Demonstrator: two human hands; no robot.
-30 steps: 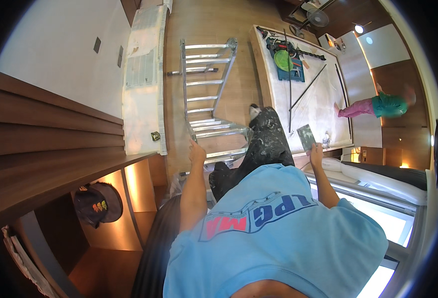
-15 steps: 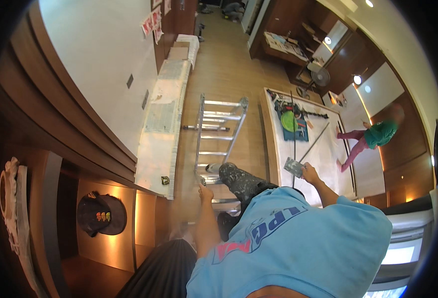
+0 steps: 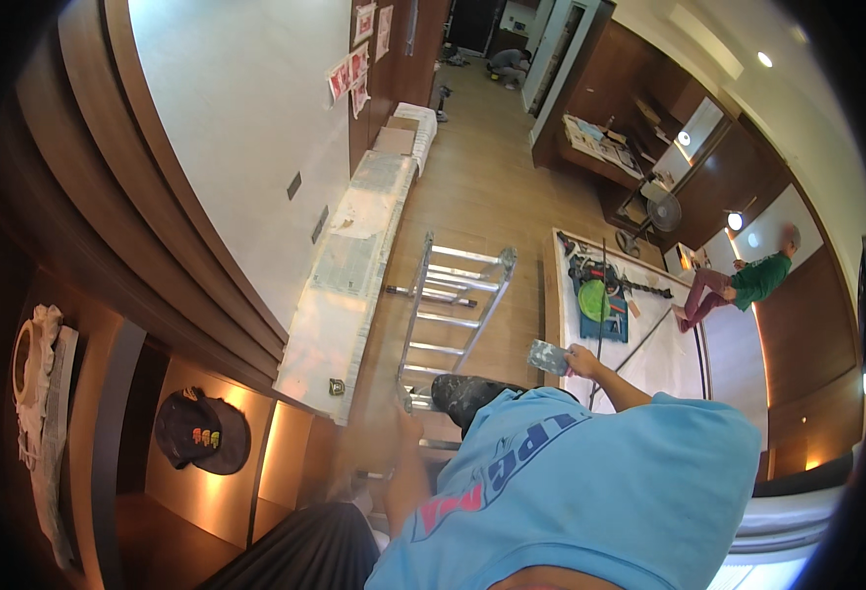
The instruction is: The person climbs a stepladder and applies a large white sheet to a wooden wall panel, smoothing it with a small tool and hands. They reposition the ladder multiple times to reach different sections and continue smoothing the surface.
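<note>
My right hand [image 3: 581, 361] is closed on a flat rectangular putty plate [image 3: 548, 357], grey and smeared, held out over the floor to the left of the white-covered platform. My left hand [image 3: 409, 425] is low beside the side rail of an aluminium ladder [image 3: 456, 319]. Its fingers are closed around a small greyish thing, blurred and partly lost against the ladder, so its kind does not show. Below me, one leg in stained dark trousers [image 3: 467, 398] is against the ladder's rungs.
A paper-covered bench [image 3: 330, 305] runs along the left wall, a tape measure [image 3: 337, 387] on it. A cap [image 3: 202, 431] is in the lit niche. On the platform [image 3: 639, 344] lie tools and long dark strips. Another person [image 3: 748, 280] sits at the right; a second [image 3: 510, 67] crouches far off.
My view has shifted, so the room appears lower and farther right. My right hand has brought the putty plate leftward, off the platform. The person at right has changed posture.
</note>
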